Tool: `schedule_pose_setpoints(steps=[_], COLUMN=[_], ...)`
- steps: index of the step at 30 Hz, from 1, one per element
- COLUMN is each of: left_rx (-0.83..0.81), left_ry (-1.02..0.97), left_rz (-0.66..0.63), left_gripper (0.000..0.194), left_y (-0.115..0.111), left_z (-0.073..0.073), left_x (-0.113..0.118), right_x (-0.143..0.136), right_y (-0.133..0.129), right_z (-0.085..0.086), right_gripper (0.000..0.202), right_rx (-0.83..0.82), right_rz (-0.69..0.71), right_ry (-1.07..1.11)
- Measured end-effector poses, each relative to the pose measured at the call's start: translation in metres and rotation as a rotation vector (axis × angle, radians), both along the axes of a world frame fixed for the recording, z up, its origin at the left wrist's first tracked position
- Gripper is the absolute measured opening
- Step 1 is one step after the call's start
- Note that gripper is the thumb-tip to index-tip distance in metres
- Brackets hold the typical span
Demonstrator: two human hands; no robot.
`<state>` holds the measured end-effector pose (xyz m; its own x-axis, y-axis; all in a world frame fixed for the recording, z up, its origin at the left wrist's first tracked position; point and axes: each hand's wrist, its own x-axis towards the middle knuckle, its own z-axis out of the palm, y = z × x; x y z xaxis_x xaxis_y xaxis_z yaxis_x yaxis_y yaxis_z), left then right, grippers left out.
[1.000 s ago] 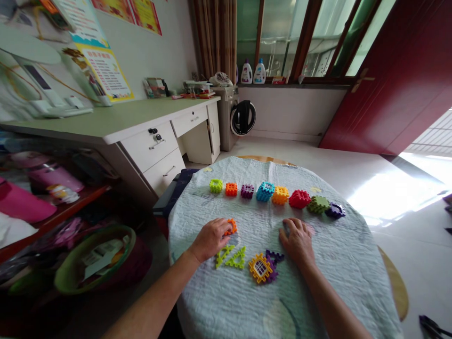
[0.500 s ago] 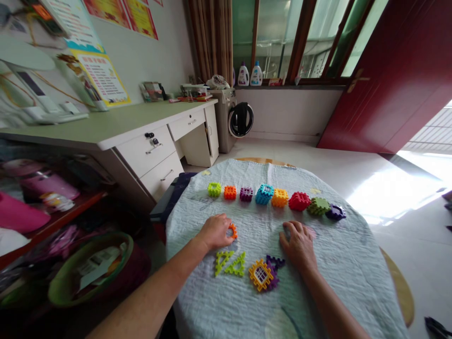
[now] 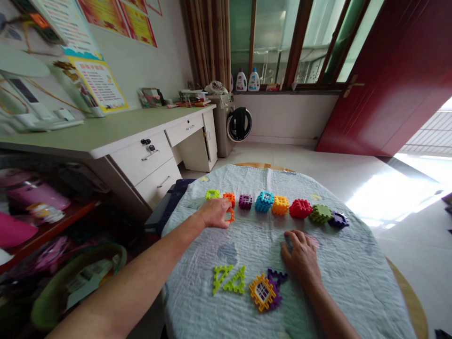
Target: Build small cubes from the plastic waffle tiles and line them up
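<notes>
My left hand [image 3: 216, 213] is closed on an orange toothed building piece [image 3: 230, 215], just in front of an orange stack [image 3: 229, 198] of similar pieces. My right hand [image 3: 302, 254] rests on the cloth with its fingers spread, holding nothing. Along the far side runs a row of stacks: lime green [image 3: 212, 194], purple [image 3: 245, 201], blue [image 3: 264, 201], yellow-orange [image 3: 280, 205], red [image 3: 300, 208], olive green [image 3: 321, 213] and dark purple [image 3: 339, 219]. Nearer me lie two lime triangular pieces [image 3: 234, 281] and a yellow windowed piece [image 3: 262, 292] overlapping purple pieces [image 3: 277, 277].
A pale blue cloth [image 3: 353, 268] covers the round table. To the left stand a desk [image 3: 141, 125] with drawers and a green-rimmed basket [image 3: 42, 301]. Further back is a washing machine [image 3: 223, 127] with its door open; a red door [image 3: 381, 84] stands at the right.
My left hand has carried the orange piece away from me, up to the orange stack. My right hand has stayed nearly in place. The camera view has tilted slightly.
</notes>
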<state>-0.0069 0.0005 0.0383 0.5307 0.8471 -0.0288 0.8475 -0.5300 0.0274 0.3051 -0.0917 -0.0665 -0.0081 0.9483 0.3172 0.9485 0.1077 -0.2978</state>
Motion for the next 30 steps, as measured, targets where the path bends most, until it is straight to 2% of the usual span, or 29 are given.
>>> schedule_pose_setpoints(steps=[4, 7, 11, 18, 21, 24, 27, 30], left_rx=[0.021, -0.002, -0.023, -0.066, -0.074, -0.042, 0.01, -0.048], left_ry=[0.019, 0.053, 0.081, 0.124, 0.124, 0.071, -0.051, -0.147], left_rz=[0.138, 0.146, 0.106, 0.065, 0.062, 0.055, 0.004, -0.069], left_gripper=[0.033, 0.034, 0.034, 0.031, 0.033, 0.042, 0.049, 0.048], left_y=[0.047, 0.069, 0.081, 0.087, 0.084, 0.072, 0.045, 0.002], left_z=[0.007, 0.007, 0.008, 0.006, 0.005, 0.007, 0.01, 0.008], left_x=[-0.005, -0.004, 0.001, 0.006, 0.006, 0.006, 0.006, 0.003], right_x=[0.0, 0.0, 0.0, -0.002, -0.001, -0.001, -0.001, 0.0], right_y=[0.0, 0.001, 0.0, -0.001, 0.0, 0.0, 0.0, 0.0], right_z=[-0.001, -0.002, -0.001, 0.002, 0.002, 0.002, 0.002, 0.001], right_gripper=[0.026, 0.025, 0.024, 0.025, 0.024, 0.025, 0.026, 0.026], right_rx=[0.009, 0.016, 0.011, -0.001, 0.003, -0.001, -0.008, -0.003], right_rz=[0.0, -0.004, -0.008, -0.01, -0.005, -0.004, -0.007, -0.003], right_ry=[0.007, 0.013, 0.011, 0.012, 0.018, 0.016, 0.004, -0.006])
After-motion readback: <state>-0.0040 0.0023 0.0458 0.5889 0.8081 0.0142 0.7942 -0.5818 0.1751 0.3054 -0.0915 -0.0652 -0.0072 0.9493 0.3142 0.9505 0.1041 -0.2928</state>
